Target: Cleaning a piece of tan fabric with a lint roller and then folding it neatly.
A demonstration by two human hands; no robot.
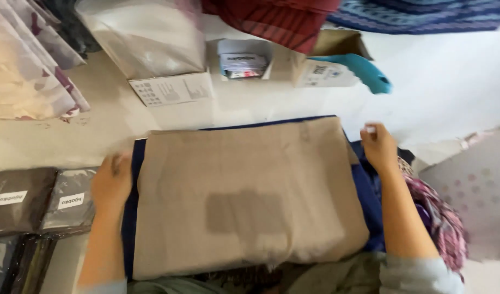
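- A tan folded cloth point(244, 196) lies on a dark blue cloth point(131, 207), which shows only at the edges.
- The left hand point(113, 182) is blurred at the tan cloth's left edge; its fingers cannot be made out.
- The right hand point(378, 146), at the tan cloth's upper right corner, has curled fingers; what they pinch is unclear.
- Packaged cloths point(40, 200) left of it are partly cut off.
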